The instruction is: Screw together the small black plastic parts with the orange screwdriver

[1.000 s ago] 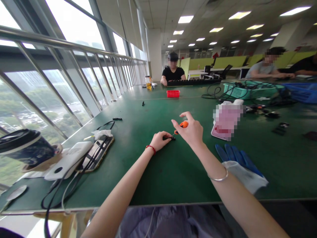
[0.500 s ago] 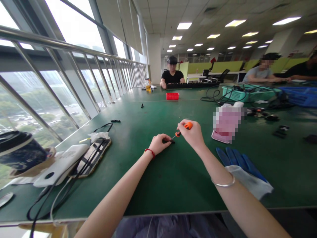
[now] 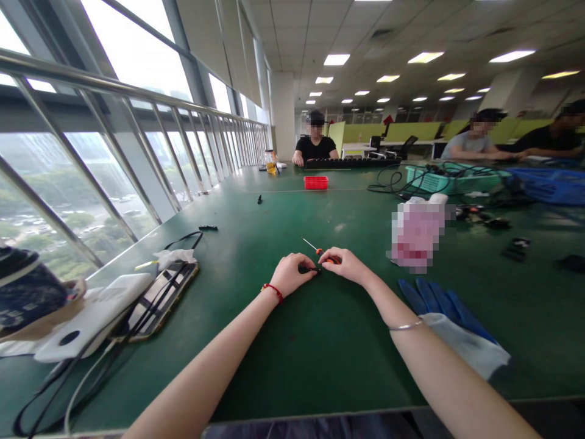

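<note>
My left hand (image 3: 292,274) is closed on a small black part (image 3: 309,269) that rests on the green table (image 3: 292,353). My right hand (image 3: 345,265) lies low on the table beside it, its fingers closed over an orange-handled screwdriver (image 3: 325,255). The thin metal shaft of the screwdriver sticks out up and to the left of the hand. The two hands almost touch at the black part.
A blue and white glove (image 3: 452,326) lies to the right, a blurred pink object (image 3: 415,235) behind it. At the left are a cup (image 3: 27,292), a white power bank (image 3: 91,314), a phone (image 3: 158,296) and cables. Farther off are a red tray (image 3: 316,182), baskets and seated people.
My right hand has come down from above the part to the table, and the screwdriver now lies flat with its tip pointing away instead of down at the part. The left hand has stayed put.
</note>
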`<action>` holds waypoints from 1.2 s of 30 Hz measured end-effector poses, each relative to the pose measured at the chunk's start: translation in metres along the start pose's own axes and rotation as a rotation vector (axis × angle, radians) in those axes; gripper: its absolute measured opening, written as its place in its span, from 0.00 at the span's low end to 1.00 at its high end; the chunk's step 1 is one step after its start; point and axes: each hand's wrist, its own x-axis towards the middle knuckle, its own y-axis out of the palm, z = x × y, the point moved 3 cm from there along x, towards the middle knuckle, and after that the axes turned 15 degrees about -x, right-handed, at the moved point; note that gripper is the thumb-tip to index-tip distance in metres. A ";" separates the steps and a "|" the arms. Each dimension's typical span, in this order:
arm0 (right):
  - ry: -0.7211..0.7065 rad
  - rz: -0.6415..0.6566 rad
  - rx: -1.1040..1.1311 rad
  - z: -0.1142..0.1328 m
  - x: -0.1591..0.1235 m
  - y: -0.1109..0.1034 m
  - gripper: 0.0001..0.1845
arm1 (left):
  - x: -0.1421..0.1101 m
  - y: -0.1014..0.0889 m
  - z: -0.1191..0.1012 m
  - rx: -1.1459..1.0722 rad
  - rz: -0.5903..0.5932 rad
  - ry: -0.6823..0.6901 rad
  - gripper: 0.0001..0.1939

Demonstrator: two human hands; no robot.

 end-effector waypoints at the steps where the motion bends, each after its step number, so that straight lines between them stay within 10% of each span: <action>1: -0.002 0.006 0.006 0.000 0.000 0.001 0.07 | 0.000 0.000 -0.001 0.001 0.000 0.006 0.05; 22: -0.083 0.010 -0.246 0.016 -0.009 -0.004 0.05 | -0.002 0.000 -0.006 0.051 -0.041 0.012 0.03; 36: -0.114 0.012 -0.297 0.020 -0.011 -0.007 0.05 | 0.003 -0.001 -0.041 0.554 0.175 0.120 0.05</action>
